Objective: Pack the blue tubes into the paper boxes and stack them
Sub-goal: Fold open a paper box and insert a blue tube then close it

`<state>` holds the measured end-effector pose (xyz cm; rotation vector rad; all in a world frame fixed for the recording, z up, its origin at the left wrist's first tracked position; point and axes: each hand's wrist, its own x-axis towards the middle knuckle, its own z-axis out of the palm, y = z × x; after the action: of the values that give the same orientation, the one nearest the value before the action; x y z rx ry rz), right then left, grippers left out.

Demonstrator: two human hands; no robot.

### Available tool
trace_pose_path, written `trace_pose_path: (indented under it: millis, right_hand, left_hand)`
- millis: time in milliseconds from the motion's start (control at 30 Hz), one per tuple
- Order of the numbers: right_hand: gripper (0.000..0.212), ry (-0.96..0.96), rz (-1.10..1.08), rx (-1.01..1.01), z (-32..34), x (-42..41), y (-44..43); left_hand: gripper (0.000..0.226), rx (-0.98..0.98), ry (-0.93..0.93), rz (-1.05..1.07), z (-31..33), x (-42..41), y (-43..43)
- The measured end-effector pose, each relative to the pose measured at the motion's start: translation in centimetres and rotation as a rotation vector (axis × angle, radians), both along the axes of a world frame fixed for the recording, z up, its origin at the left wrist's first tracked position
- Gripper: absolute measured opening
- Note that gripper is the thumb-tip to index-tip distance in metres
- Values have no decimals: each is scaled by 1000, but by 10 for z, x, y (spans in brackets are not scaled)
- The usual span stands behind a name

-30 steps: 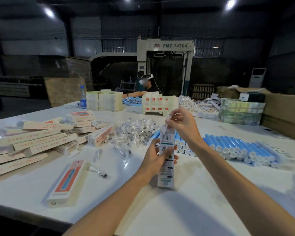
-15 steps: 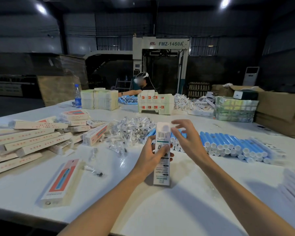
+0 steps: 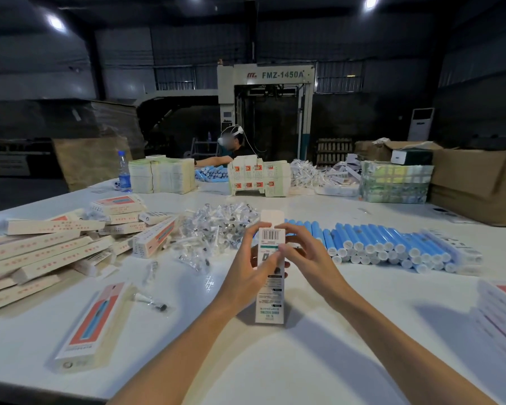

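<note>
Against white table (image 3: 260,369), left fingers (image 3: 251,241) and right fingers (image 3: 289,229) grip one paper box (image 3: 270,299).

The white table (image 3: 275,363) holds a messy pile of long paper boxes (image 3: 41,249) on the left, with one box (image 3: 91,325) alone near the front. In the middle sits a heap of small clear packets (image 3: 216,229) (too blurry to name). Blue tubes (image 3: 392,244) lie side by side on the right.

A big white desk (image 3: 304,369) fills the front. A water bottle (image 3: 124,174) with a blue label stands far left. Small clear bags (image 3: 216,229) lie heaped mid-desk. A person (image 3: 231,147) sits before a tall machine (image 3: 275,80). A brown carton (image 3: 473,182) sits far right.
</note>
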<state>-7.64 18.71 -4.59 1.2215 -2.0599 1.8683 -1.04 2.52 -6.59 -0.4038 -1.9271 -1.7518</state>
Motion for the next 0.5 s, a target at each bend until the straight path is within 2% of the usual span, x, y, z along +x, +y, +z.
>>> trace_pose_path:
  millis: [200,267,367,433,500]
  right_hand:
    - [22,73,-57,116,-1,-7,5]
    - [17,27,-61,81,-2,-5,7]
    - [20,-109,-43,-78,6,-1,6]
    - [14,-166,-40,-156,13,-3,6]
    - [17,-196,-37,-123,20,-5,5]
  left_hand:
    - [50,-128,7,115,-1,3,0]
    - [49,-132,-5,122,-2,4,1]
    - [54,-122,-11,116,0,5,4]
    - [55,-106,-18,107,0,7,5]
    - [54,-114,-22,102,0,8,5]
